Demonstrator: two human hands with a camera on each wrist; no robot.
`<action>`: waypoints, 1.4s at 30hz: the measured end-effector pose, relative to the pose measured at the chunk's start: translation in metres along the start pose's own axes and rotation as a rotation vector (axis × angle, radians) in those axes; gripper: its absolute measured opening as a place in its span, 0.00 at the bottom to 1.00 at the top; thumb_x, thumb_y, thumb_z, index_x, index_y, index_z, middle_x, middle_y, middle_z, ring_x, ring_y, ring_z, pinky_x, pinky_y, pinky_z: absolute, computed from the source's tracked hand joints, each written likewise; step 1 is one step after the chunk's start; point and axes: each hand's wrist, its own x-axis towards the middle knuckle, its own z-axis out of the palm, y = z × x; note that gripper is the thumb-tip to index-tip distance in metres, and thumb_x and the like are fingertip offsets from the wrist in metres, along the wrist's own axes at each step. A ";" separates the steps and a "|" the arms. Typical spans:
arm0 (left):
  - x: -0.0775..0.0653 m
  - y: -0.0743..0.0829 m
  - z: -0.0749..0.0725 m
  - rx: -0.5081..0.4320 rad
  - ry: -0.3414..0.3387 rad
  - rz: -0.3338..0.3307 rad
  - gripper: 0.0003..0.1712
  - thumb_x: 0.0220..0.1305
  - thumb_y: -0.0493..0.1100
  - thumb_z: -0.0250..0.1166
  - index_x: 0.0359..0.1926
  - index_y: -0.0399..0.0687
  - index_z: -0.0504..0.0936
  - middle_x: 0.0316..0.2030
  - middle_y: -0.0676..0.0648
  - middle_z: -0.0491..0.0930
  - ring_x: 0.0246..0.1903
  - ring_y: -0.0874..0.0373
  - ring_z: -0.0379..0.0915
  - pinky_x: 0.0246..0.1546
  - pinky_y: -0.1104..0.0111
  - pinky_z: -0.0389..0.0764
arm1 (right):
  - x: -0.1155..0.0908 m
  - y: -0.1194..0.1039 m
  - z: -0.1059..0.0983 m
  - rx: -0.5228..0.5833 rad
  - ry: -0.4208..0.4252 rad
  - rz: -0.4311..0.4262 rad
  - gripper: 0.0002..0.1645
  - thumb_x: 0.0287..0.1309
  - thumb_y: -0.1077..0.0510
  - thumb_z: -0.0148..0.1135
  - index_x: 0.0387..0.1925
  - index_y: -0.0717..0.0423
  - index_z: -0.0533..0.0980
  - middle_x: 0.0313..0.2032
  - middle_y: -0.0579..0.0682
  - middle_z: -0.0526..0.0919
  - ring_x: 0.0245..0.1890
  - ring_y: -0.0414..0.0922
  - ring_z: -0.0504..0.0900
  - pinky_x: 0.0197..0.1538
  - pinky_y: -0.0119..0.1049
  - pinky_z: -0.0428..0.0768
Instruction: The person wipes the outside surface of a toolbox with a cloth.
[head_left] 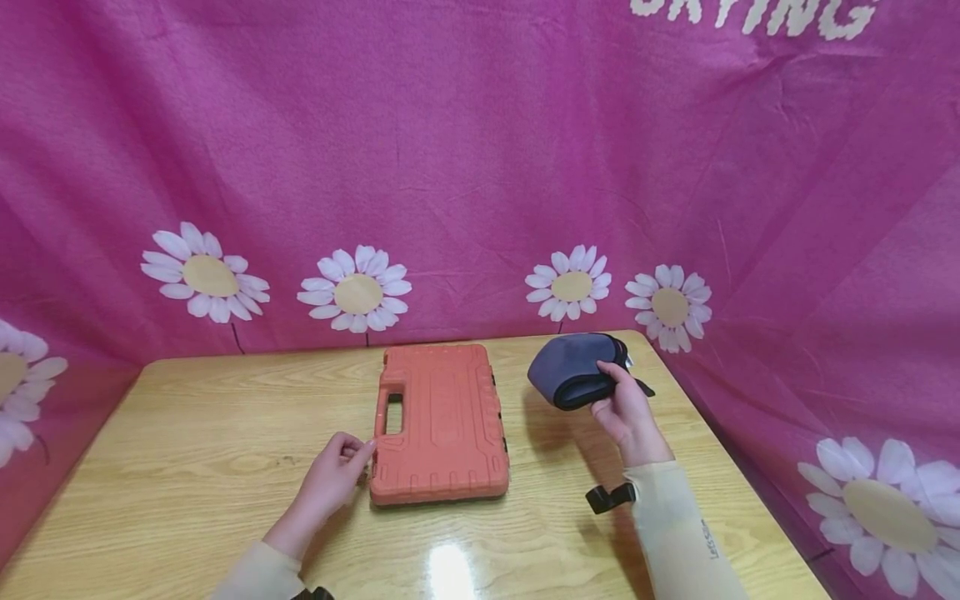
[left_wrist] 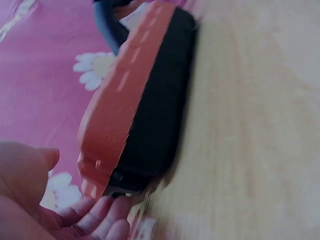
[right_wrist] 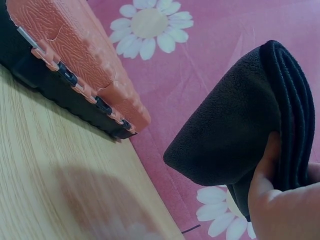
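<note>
My left hand (head_left: 337, 468) is at the left side of the orange case (head_left: 450, 417), fingers loosely bent and gripping nothing, fingertips touching its edge below the handle; that forearm slants in from the case's near left. The case lies flat on the tabletop (head_left: 225, 433). Right of the case, my right hand (head_left: 628, 417) pinches a folded dark fabric bundle (head_left: 572, 365) between thumb and fingers, raised, the forearm reaching from the case's near right.
</note>
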 end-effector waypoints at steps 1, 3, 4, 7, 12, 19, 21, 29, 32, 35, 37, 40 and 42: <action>0.003 -0.001 -0.001 -0.042 -0.003 -0.013 0.20 0.79 0.51 0.56 0.51 0.34 0.74 0.40 0.41 0.79 0.38 0.55 0.79 0.36 0.68 0.77 | 0.000 0.000 0.000 -0.003 -0.001 0.002 0.27 0.80 0.56 0.44 0.74 0.42 0.55 0.46 0.37 0.85 0.51 0.31 0.81 0.59 0.26 0.80; 0.008 -0.002 -0.002 -0.120 -0.008 -0.043 0.21 0.80 0.49 0.54 0.55 0.33 0.74 0.45 0.38 0.80 0.43 0.52 0.81 0.40 0.68 0.79 | 0.001 0.000 0.000 -0.010 -0.005 0.005 0.27 0.80 0.56 0.42 0.75 0.42 0.53 0.47 0.37 0.84 0.52 0.31 0.80 0.60 0.26 0.80; 0.010 -0.002 -0.002 -0.153 -0.013 -0.057 0.22 0.80 0.49 0.53 0.57 0.33 0.74 0.48 0.36 0.80 0.45 0.49 0.81 0.43 0.66 0.81 | 0.001 0.000 0.000 -0.010 -0.003 0.007 0.27 0.80 0.56 0.42 0.75 0.42 0.54 0.47 0.36 0.83 0.53 0.31 0.80 0.60 0.26 0.80; 0.017 -0.003 -0.002 -0.195 -0.022 -0.087 0.24 0.81 0.49 0.51 0.62 0.32 0.73 0.55 0.33 0.79 0.51 0.46 0.82 0.52 0.61 0.82 | 0.002 0.000 0.000 -0.006 0.000 0.010 0.25 0.80 0.56 0.43 0.73 0.42 0.56 0.47 0.37 0.83 0.52 0.31 0.80 0.60 0.26 0.80; 0.024 -0.002 -0.001 -0.235 -0.041 -0.111 0.26 0.81 0.48 0.51 0.66 0.30 0.71 0.58 0.31 0.78 0.52 0.48 0.81 0.59 0.56 0.81 | 0.000 0.000 0.000 0.012 -0.001 0.013 0.20 0.79 0.57 0.46 0.68 0.44 0.60 0.45 0.38 0.85 0.49 0.31 0.83 0.57 0.27 0.82; 0.034 -0.001 0.004 -0.341 -0.061 -0.136 0.28 0.81 0.46 0.50 0.68 0.26 0.67 0.61 0.29 0.76 0.47 0.58 0.79 0.58 0.62 0.82 | 0.001 0.001 0.000 0.007 0.004 0.020 0.17 0.79 0.56 0.46 0.65 0.44 0.62 0.43 0.39 0.86 0.47 0.32 0.84 0.56 0.28 0.83; 0.037 -0.002 0.006 -0.362 -0.071 -0.128 0.28 0.81 0.45 0.50 0.68 0.25 0.67 0.61 0.28 0.76 0.45 0.62 0.78 0.54 0.66 0.82 | 0.002 0.002 -0.001 0.006 0.008 0.021 0.17 0.79 0.56 0.46 0.64 0.45 0.62 0.43 0.40 0.86 0.46 0.33 0.84 0.55 0.28 0.83; 0.043 -0.004 0.015 -0.362 -0.105 -0.114 0.32 0.82 0.49 0.52 0.70 0.25 0.67 0.63 0.28 0.73 0.57 0.48 0.76 0.61 0.59 0.78 | 0.003 0.004 -0.001 0.003 -0.004 0.005 0.13 0.79 0.57 0.47 0.60 0.47 0.64 0.42 0.40 0.86 0.45 0.32 0.84 0.53 0.27 0.83; 0.043 -0.005 0.016 -0.361 -0.104 -0.117 0.32 0.81 0.50 0.52 0.70 0.26 0.67 0.64 0.28 0.73 0.60 0.46 0.75 0.63 0.57 0.76 | 0.002 0.004 -0.001 0.000 -0.010 0.001 0.13 0.79 0.57 0.47 0.60 0.47 0.65 0.42 0.40 0.87 0.45 0.33 0.84 0.53 0.27 0.83; 0.044 -0.006 0.016 -0.359 -0.104 -0.122 0.31 0.81 0.49 0.53 0.70 0.26 0.68 0.63 0.29 0.74 0.57 0.50 0.76 0.60 0.61 0.78 | 0.003 0.004 -0.001 -0.004 -0.010 0.002 0.14 0.80 0.57 0.45 0.61 0.47 0.64 0.43 0.40 0.87 0.46 0.33 0.84 0.53 0.27 0.83; 0.043 -0.007 0.016 -0.362 -0.107 -0.122 0.30 0.81 0.47 0.53 0.69 0.26 0.68 0.63 0.30 0.75 0.55 0.53 0.77 0.58 0.63 0.78 | 0.003 0.004 -0.001 -0.011 -0.012 0.004 0.15 0.80 0.57 0.43 0.63 0.46 0.63 0.43 0.39 0.86 0.46 0.32 0.84 0.54 0.27 0.83; 0.043 -0.008 0.015 -0.365 -0.110 -0.117 0.29 0.80 0.46 0.53 0.69 0.26 0.68 0.62 0.30 0.75 0.53 0.56 0.77 0.58 0.64 0.79 | 0.004 0.005 -0.001 -0.025 -0.010 0.001 0.16 0.81 0.57 0.41 0.64 0.46 0.61 0.44 0.39 0.86 0.47 0.32 0.83 0.56 0.27 0.82; 0.042 -0.008 0.015 -0.367 -0.110 -0.116 0.29 0.80 0.45 0.53 0.69 0.26 0.68 0.61 0.30 0.76 0.52 0.57 0.78 0.58 0.63 0.80 | 0.005 0.005 -0.001 -0.038 -0.020 -0.004 0.17 0.81 0.57 0.40 0.65 0.46 0.60 0.44 0.38 0.85 0.48 0.32 0.83 0.57 0.26 0.82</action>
